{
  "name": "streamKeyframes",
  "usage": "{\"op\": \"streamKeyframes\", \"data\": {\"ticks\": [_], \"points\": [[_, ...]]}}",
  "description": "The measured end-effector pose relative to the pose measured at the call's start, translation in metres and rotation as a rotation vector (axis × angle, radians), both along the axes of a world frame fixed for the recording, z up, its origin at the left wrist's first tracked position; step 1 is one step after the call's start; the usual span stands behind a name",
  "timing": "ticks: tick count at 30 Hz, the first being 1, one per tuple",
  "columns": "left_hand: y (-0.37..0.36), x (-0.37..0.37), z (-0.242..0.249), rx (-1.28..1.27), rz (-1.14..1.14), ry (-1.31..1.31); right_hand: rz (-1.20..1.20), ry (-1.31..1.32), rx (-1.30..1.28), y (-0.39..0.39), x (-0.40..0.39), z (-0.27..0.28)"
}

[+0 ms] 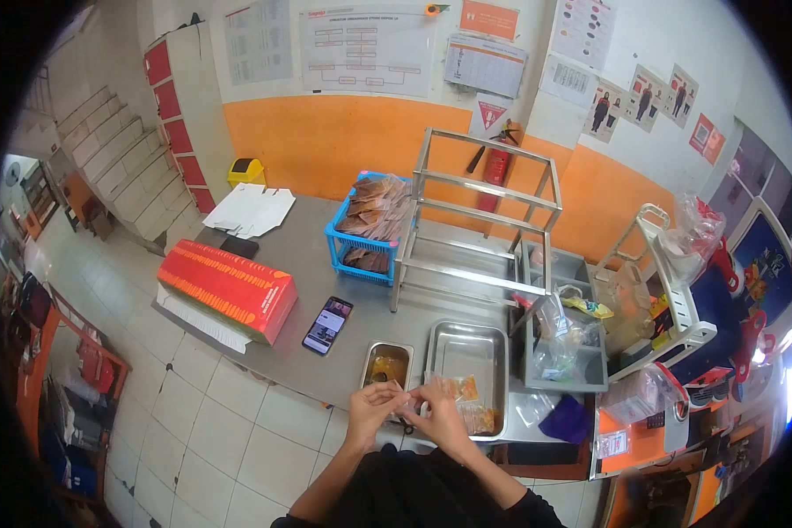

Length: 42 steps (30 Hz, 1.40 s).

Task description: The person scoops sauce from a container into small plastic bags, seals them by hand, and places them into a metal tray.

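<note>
My left hand [377, 411] and my right hand [437, 414] meet at the table's front edge, fingers pinched on a small clear plastic packet [404, 401] between them. Behind my left hand stands a small steel container [402, 350] with yellow-brown liquid and a dark utensil inside. To the right, a large steel tray [468, 339] holds several clear packets with orange contents [473, 417] in its front part, next to my right hand.
A phone [328, 326], a red box [229, 289] and white sheets [248, 209] lie at left. Blue baskets [361, 261] of brown packets stand behind, beside a metal rack [493, 189]. Grey bins [566, 374] and a purple cloth [567, 420] are at right.
</note>
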<state>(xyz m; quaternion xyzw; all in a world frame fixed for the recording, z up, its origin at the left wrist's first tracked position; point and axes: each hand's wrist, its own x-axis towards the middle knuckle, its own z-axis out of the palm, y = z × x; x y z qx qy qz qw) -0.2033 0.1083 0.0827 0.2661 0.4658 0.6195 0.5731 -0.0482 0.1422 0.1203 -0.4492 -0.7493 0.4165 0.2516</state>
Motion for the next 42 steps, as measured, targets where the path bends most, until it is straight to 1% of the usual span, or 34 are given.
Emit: {"op": "streamKeyframes", "data": {"ticks": [3,6,9,12,15,19,24,26,28,30,34,36,39,42], "points": [[0.0,-0.004,-0.003,0.027,-0.019,0.018,0.055,0.179,-0.167,0.006,0.004,0.0],[-0.001,-0.008,0.001,0.029,-0.046,0.016,0.114,0.343,-0.413,0.015,0.013,-0.002],[-0.003,-0.011,0.0,0.05,-0.071,0.0,0.172,0.356,-0.371,0.017,0.013,-0.005],[-0.003,-0.012,-0.004,0.08,-0.076,-0.015,0.164,0.225,-0.324,0.017,0.011,-0.002],[-0.004,-0.012,-0.004,0.089,-0.077,-0.021,0.17,0.208,-0.286,0.015,0.011,0.001],[-0.005,-0.012,-0.009,0.097,-0.084,-0.029,0.146,0.227,-0.305,0.011,0.01,0.007],[-0.007,-0.011,-0.015,0.082,-0.108,-0.142,0.123,0.208,-0.334,0.01,0.01,0.006],[-0.008,-0.01,-0.011,0.069,-0.104,-0.168,0.086,0.2,-0.266,0.008,0.009,0.007],[-0.009,-0.005,0.005,0.058,-0.089,-0.155,0.067,0.179,-0.172,0.005,0.007,0.009],[-0.009,-0.007,0.007,0.081,-0.082,-0.078,0.065,0.144,-0.05,0.001,0.006,0.015],[-0.009,-0.01,0.002,0.111,-0.08,-0.026,0.0,0.1,0.032,-0.008,-0.005,0.028],[-0.01,-0.011,-0.001,0.083,-0.082,-0.01,-0.043,0.108,0.068,-0.012,-0.008,0.029],[-0.012,-0.01,-0.003,0.049,-0.094,-0.015,-0.021,0.107,0.011,-0.014,-0.007,0.018],[-0.013,-0.01,-0.003,0.028,-0.089,-0.067,0.007,0.206,-0.099,-0.008,-0.003,0.007]]}}
